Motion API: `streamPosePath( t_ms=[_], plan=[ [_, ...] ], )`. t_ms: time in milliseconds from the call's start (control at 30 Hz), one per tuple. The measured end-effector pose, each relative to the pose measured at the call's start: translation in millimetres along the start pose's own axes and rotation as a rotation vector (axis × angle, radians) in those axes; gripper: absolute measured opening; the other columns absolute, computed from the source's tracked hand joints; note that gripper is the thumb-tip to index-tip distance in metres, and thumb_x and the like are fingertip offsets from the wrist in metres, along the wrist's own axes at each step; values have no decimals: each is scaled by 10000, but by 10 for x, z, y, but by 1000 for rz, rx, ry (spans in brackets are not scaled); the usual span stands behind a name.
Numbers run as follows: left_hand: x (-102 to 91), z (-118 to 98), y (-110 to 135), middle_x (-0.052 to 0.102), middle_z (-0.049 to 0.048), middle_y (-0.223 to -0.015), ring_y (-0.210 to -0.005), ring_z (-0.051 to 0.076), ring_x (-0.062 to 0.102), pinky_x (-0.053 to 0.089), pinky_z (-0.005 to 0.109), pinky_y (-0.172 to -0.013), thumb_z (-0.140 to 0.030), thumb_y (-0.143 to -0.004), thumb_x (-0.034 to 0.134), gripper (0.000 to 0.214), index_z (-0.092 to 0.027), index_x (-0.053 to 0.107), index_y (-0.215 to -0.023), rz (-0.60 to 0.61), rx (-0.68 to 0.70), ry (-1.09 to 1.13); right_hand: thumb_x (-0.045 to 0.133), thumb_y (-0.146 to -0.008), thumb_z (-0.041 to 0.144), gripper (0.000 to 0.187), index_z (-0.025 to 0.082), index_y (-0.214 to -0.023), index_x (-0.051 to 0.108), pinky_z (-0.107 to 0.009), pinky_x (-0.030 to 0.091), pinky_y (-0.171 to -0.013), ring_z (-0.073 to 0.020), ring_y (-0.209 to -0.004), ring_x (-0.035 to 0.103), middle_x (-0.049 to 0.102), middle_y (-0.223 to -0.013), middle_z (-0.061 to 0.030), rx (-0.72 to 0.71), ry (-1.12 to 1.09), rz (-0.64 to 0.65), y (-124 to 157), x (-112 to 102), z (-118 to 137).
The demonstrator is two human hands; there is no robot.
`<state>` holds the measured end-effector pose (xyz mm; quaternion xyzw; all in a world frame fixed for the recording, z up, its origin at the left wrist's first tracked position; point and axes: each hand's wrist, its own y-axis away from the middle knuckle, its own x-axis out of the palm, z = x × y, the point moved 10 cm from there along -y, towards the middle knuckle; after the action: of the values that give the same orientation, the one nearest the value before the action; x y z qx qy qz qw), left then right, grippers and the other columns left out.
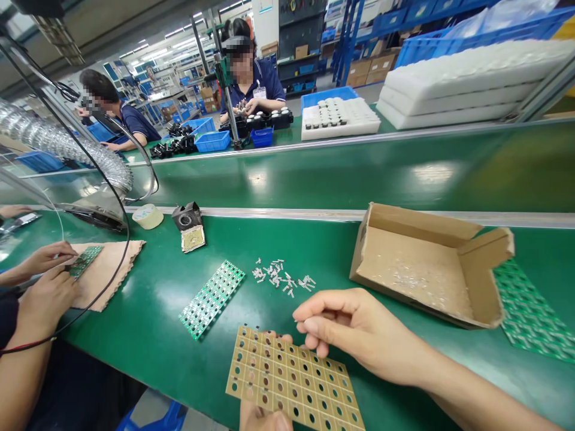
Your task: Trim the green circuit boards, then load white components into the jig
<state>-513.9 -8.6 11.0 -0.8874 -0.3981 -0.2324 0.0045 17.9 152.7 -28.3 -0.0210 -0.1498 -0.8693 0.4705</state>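
My left hand [265,418] grips a tan circuit board panel [294,374] by its near edge. Fingertips also show behind its far edge. The panel is tilted and has rows of round holes. Just above its far edge, my right hand [345,332] is closed in a pinch. A tiny pale thing shows at the fingertips, too small to name. Beyond that hand lies a loose scatter of small clear-and-metal pieces [283,276] on the green bench. To their left, a green circuit board panel [212,299] with rows of dark round spots lies flat.
An open cardboard box [431,269] with small clear pieces stands at right, beside more green boards [534,311]. A tape roll [148,216] and a small black fixture [187,220] sit at back left. A co-worker's hands [51,281] work on a board at left.
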Motion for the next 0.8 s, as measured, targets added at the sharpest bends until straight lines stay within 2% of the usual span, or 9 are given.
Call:
streamPosePath(
  t_ms=[133, 233, 333, 400, 533, 667, 800],
  plan=[
    [52, -17, 160, 614, -88, -573, -466, 76, 569, 478, 155, -384, -87, -900, 595, 176, -224, 696, -853, -20, 74, -92, 645, -851, 395, 241, 166, -843, 572, -233, 493, -582, -105, -591, 607, 670, -715, -28, 48, -101, 83, 106, 279, -22],
    [136, -5, 265, 613, -93, -591, -465, 90, 575, 557, 174, -419, -106, -926, 572, 208, -262, 708, -911, -15, 81, -144, 563, -892, 318, 148, 190, -823, 537, -231, 456, -549, -108, -569, 565, 609, -666, 13, -8, 68, 115, 153, 411, -6],
    [187, -23, 285, 608, -103, -583, -458, 90, 573, 588, 188, -442, -93, -962, 472, 309, -292, 702, -903, -16, 93, -171, 523, -887, 218, 103, 201, -788, 546, -235, 405, -567, -115, -607, 514, 556, -676, 25, -211, 438, 38, 188, 407, 151],
    [192, -54, 263, 603, -97, -566, -481, 89, 588, 571, 165, -437, -75, -946, 474, 304, -276, 698, -905, -23, 120, -172, 507, -886, 191, 111, 200, -786, 554, -229, 395, -578, -110, -629, 506, 550, -732, 14, -294, 572, -5, 213, 398, 220],
    [199, -94, 231, 629, -70, -578, -656, 96, 657, 533, 135, -454, -69, -894, 536, 204, -204, 687, -920, -38, 177, -170, 468, -898, 197, 128, 195, -786, 530, -200, 403, -550, -94, -615, 514, 540, -782, 0, -325, 573, -7, 223, 418, 237],
    [288, -102, 277, 616, -84, -581, -676, 94, 656, 509, 134, -436, -79, -876, 585, 166, -222, 667, -886, -47, 193, -214, 436, -908, 204, 137, 197, -798, 517, -198, 405, -541, -93, -601, 508, 533, -779, -2, -343, 589, -23, 216, 448, 234],
    [427, -157, 428, 633, -43, -663, -697, 144, 656, 552, 226, -499, -216, -916, 626, 93, -205, 638, -825, -45, 189, -259, 413, -915, 200, 155, 199, -787, 501, -200, 399, -533, -91, -588, 495, 523, -778, -2, -353, 602, -32, 218, 448, 224]
  ],
)
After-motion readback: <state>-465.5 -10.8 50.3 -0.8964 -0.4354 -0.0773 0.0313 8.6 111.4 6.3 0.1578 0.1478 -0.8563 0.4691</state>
